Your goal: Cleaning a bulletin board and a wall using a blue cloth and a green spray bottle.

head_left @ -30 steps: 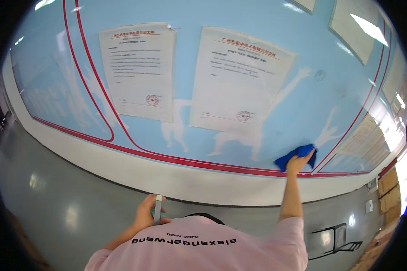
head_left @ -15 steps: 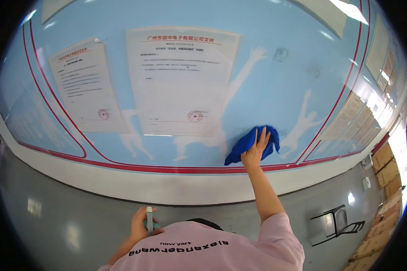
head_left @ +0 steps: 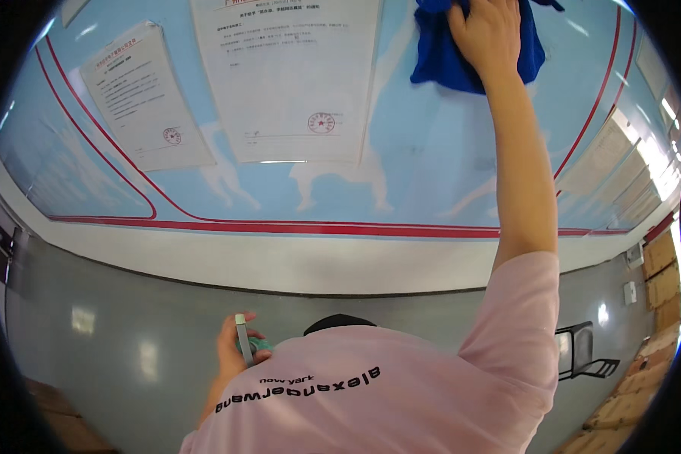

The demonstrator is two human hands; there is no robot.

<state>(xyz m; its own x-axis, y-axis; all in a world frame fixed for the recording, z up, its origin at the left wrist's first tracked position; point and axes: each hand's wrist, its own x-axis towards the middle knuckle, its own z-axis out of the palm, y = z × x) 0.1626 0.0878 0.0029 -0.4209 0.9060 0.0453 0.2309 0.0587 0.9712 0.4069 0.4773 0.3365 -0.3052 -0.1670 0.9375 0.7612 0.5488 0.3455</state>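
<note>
Head view: we see the right hand (head_left: 490, 32) spread over the blue cloth (head_left: 445, 64), high on the pale-blue wall panel (head_left: 439, 178), right of the larger notice (head_left: 289, 91); its fingertips are out of frame, so we cannot tell whether they grip. The left hand (head_left: 230, 348) clasps a grey tool (head_left: 244, 342). We take this for wiping; the next stroke probably needs flat, even pressure.

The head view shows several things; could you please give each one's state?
Blue cloth: rumpled, under the right hand
Grey object: gripped in the left hand
Two stamped sheets: hung on the wall
Pink shirt: worn
Black chair: unoccupied
Brown boxes: stacked
</note>
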